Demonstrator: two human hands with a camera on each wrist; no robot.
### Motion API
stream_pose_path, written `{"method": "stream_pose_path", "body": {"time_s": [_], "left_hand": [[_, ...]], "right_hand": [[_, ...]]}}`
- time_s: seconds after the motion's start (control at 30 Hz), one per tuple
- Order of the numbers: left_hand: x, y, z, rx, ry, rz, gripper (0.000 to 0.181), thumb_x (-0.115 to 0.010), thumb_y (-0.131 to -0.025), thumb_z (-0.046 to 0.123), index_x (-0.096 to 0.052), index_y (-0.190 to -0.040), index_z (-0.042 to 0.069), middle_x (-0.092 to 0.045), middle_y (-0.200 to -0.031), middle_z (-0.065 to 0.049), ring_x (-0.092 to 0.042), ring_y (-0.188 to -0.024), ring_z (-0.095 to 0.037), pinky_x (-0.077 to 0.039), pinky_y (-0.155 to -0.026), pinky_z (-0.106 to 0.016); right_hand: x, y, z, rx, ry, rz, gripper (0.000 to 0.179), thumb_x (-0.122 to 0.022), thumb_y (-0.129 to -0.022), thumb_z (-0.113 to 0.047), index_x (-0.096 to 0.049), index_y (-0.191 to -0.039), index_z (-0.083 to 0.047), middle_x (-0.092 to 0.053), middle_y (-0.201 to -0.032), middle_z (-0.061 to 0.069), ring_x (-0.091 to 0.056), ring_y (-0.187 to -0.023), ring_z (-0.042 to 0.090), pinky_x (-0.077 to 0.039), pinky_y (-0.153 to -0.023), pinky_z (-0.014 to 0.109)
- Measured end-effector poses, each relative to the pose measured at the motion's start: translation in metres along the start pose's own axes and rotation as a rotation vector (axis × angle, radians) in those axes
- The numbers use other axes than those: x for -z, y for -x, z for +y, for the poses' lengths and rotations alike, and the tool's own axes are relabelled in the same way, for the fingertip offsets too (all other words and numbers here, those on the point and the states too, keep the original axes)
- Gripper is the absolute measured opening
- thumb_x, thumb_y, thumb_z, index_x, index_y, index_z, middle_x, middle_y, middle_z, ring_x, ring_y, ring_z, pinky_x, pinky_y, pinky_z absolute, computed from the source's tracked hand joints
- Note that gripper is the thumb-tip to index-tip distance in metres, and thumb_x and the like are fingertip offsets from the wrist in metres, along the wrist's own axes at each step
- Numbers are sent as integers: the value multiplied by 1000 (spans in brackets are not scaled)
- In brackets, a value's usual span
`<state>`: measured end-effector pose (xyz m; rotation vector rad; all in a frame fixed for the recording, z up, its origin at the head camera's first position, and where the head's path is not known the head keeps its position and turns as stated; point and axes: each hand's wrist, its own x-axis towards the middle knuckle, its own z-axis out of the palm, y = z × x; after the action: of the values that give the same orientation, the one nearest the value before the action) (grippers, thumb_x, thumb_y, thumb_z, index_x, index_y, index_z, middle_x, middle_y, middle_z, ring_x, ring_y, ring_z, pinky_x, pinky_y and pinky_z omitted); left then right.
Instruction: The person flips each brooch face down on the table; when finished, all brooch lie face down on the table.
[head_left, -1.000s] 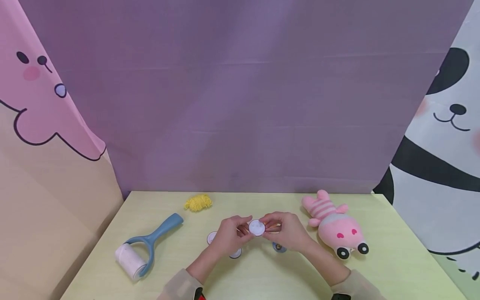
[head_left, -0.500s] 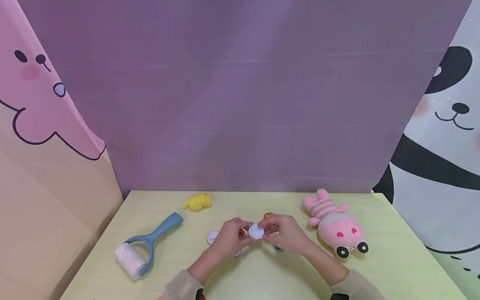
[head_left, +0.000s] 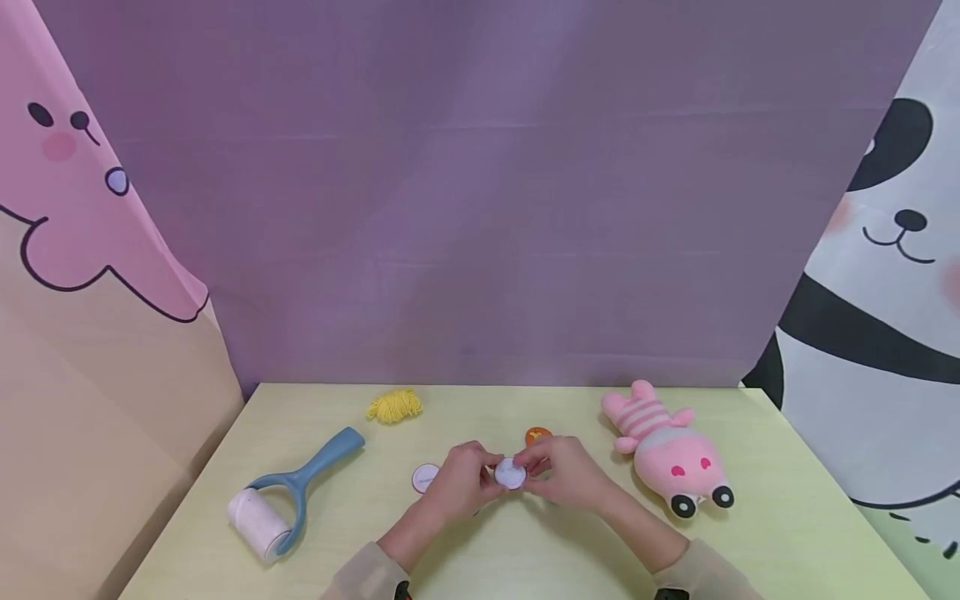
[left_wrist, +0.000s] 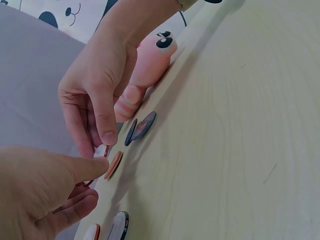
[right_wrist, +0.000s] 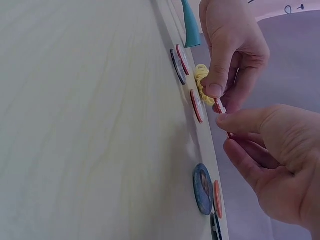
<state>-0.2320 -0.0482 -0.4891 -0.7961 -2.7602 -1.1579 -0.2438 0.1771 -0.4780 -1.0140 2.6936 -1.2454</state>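
Note:
Both hands hold one small round disc (head_left: 510, 473) with a white face and a red edge, raised above the table. My left hand (head_left: 461, 482) pinches its left side between thumb and fingers, and my right hand (head_left: 566, 473) pinches the right side. Beyond the right hand lies an orange disc (head_left: 537, 435). A white-faced disc (head_left: 424, 477) lies left of the left hand. In the right wrist view, a blue picture disc (right_wrist: 202, 189) appears below the right hand. Two dark-edged discs (left_wrist: 145, 125) show in the left wrist view. The hands hide some discs in the head view.
A blue-handled lint roller (head_left: 300, 483) lies at the left of the pale table (head_left: 315, 575). A yellow yarn bundle (head_left: 394, 406) sits near the back edge. A pink plush toy (head_left: 667, 450) lies on the right. Behind the table hangs a purple cloth (head_left: 480, 208).
Both hands have lowered a little with the disc, toward the front of the table. The orange disc behind the right hand has come into view, and the blue one is now covered.

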Motion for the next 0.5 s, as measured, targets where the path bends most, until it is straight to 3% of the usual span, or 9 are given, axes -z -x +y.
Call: {"method": "stream_pose_path", "body": {"time_s": [0.23, 0.5], "left_hand": [[-2, -1, -2, 1, -30, -20, 36, -91, -82, 7, -80, -114, -5, -70, -86, -6, -61, -81, -5, -50, -66, -11], [-4, -1, -3, 19, -24, -34, 26, -90, -83, 5, -81, -105, -4, -69, -81, -4, -55, -80, -1, -50, -66, -12]], "right_hand": [[-3, 0, -4, 11, 9, -16, 21, -86, -86, -3, -79, -105, 4, -81, -107, 17, -79, -89, 28, -67, -78, 35], [-6, -4, -5, 37, 73, -31, 17, -87, -85, -4, -80, -100, 1, -82, -105, 14, -80, -85, 24, -66, -75, 31]]}}
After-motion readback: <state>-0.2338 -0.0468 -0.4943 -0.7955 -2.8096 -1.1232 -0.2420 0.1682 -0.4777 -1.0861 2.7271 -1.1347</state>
